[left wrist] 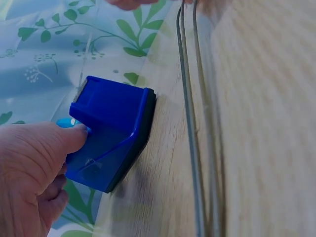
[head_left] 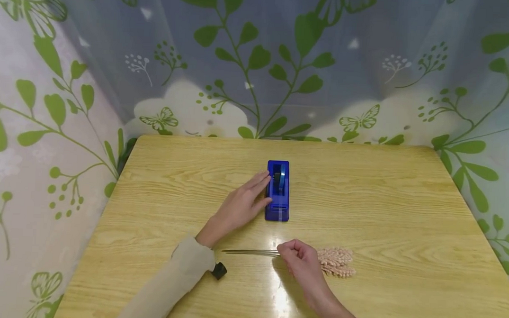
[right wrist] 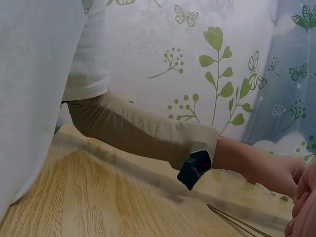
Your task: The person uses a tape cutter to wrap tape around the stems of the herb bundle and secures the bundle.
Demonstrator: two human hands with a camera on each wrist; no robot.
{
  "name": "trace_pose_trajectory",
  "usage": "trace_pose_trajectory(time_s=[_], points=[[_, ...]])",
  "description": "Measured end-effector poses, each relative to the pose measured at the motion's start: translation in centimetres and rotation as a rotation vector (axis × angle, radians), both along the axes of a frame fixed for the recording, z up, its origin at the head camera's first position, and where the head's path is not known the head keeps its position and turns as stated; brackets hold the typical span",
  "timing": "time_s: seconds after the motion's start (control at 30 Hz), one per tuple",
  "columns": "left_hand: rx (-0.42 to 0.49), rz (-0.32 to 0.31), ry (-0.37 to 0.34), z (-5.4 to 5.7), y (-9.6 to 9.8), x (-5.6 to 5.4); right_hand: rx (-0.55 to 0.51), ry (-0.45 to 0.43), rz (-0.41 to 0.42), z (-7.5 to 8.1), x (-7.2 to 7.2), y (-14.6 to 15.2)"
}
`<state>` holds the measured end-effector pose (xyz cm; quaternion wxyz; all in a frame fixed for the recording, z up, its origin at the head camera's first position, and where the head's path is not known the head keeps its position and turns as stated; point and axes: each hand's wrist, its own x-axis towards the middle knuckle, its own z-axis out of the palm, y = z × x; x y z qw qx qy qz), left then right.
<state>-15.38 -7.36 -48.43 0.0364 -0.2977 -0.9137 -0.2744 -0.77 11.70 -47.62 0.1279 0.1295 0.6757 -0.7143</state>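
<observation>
On the table stands a blue tape dispenser (head_left: 277,207) with a roll of tape in its top. My left hand (head_left: 240,203) touches its left edge, fingers stretched out and thumb nearer to me. The left wrist view shows that thumb (left wrist: 74,139) against the dispenser (left wrist: 111,128) beside the tape roll. Nearer to me, my right hand (head_left: 303,263) pinches a small bunch of pale pink dried-looking stalks (head_left: 337,262). Its fluffy heads point right; the thin bare stems (head_left: 250,252) reach left. Part of the bunch is hidden behind the hand.
The wood-grain table (head_left: 385,202) has curtains (head_left: 258,74) with leaf and butterfly prints along its back and sides. A small black device (head_left: 219,271) sits at the left cuff. Light glares off the tabletop below the right hand.
</observation>
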Motion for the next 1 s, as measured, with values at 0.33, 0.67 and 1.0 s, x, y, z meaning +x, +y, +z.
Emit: trace_pose_trajectory(time_s=[0.33, 0.67, 1.0], points=[[0.040, 0.105, 0.031, 1.1, -1.4, 3.6, 0.004, -0.011, -0.009, -0.1, 0.0, -0.2], [-0.040, -0.081, -0.186, 1.3, -2.3, 7.9, 0.017, -0.014, -0.012, 0.0, -0.1, -0.2], [-0.129, -0.161, -0.191, 0.3, -2.5, 9.5, 0.012, -0.010, -0.009, -0.2, -0.1, -0.1]])
